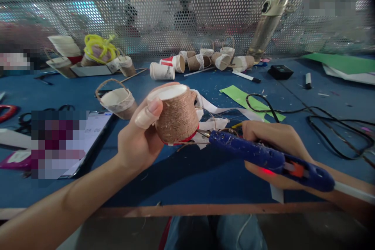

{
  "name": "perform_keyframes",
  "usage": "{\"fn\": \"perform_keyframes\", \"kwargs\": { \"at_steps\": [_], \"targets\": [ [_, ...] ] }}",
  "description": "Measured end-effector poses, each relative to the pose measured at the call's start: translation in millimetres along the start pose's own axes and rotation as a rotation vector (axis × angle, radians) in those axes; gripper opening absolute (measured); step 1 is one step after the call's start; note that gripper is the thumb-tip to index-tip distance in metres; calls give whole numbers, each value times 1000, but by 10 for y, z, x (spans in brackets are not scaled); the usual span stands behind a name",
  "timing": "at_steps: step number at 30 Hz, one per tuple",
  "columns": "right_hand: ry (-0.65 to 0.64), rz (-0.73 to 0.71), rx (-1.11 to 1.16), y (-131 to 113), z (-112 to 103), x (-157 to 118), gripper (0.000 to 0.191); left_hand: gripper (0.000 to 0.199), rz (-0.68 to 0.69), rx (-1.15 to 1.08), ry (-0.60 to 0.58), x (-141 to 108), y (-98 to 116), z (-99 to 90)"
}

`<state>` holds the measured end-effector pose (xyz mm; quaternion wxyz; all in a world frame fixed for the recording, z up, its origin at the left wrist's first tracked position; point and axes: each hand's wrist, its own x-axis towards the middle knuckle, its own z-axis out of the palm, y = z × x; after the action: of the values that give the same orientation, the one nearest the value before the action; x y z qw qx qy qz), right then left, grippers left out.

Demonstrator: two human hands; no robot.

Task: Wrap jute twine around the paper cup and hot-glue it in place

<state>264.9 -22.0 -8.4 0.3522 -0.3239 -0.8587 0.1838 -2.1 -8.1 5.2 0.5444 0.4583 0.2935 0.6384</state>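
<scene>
My left hand (140, 136) grips a paper cup (177, 117) wound with brown twine, tilted, its white inside facing up and away. A strip of red shows uncovered along the cup's lower edge. In my right hand (272, 140) is a blue hot glue gun (249, 150), a white glue stick out of its back end and a red light glowing on it. The gun's metal nozzle points left and is at the cup's lower right edge; whether it touches, I cannot tell. A loose end of twine trails below the cup. Behind it lies white ribbon (211, 105).
Left of the cup stands a small twine-handled basket (118, 101), near a phone (90, 133) and black scissors (26, 119). Several finished cups (202, 60) line the mesh screen. A black cord (310, 111), green paper (237, 97) and a tall bottle (268, 27) are on the right.
</scene>
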Motion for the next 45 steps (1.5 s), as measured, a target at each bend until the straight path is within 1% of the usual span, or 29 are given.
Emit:
{"fn": "perform_keyframes", "kwargs": {
  "at_steps": [3,6,7,8,11,14,18,22,26,29,30,31,32,33,36,39,41,45],
  "targets": [
    [-26,2,6,-4,-11,-11,29,39,-24,-27,-12,1,-7,-17],
    [-23,17,-6,-10,-2,-9,28,24,-18,-77,-36,11,-6,-22],
    [-18,28,-5,-11,4,-6,29,23,-11,-83,-26,15,-3,-22],
    [-9,38,-4,-13,12,-2,29,29,-36,-66,-25,18,1,-23],
    [19,75,28,-17,29,9,28,38,-65,-31,-14,21,14,-20],
    [33,94,55,-26,28,19,26,39,-61,-25,-10,18,25,-7],
    [11,85,55,-37,10,19,26,43,-76,-4,50,14,40,21],
    [14,66,67,-37,9,-8,29,41,-86,-18,35,12,51,41],
    [-29,32,88,-37,24,-29,27,42,-108,-44,19,14,49,45],
    [-22,83,88,-39,28,-29,30,40,-105,-48,7,11,48,39],
    [1,103,92,-41,25,-26,31,38,-105,-49,5,9,48,36],
    [6,103,105,-43,19,-21,29,37,-110,-50,6,8,48,33],
    [-26,112,98,-45,11,-15,26,36,-115,-54,9,6,49,30],
    [-23,111,98,-49,2,-7,26,35,-119,-59,11,6,48,27],
    [-32,96,114,-56,-15,15,25,39,-120,-75,0,8,44,16],
    [-32,110,128,-47,-7,26,24,43,-119,-77,-13,13,43,9],
    [-18,120,142,-31,0,25,24,47,-98,-52,4,14,50,6],
    [-17,158,138,-7,1,16,25,55,-69,21,104,7,65,1]
  ]
}}
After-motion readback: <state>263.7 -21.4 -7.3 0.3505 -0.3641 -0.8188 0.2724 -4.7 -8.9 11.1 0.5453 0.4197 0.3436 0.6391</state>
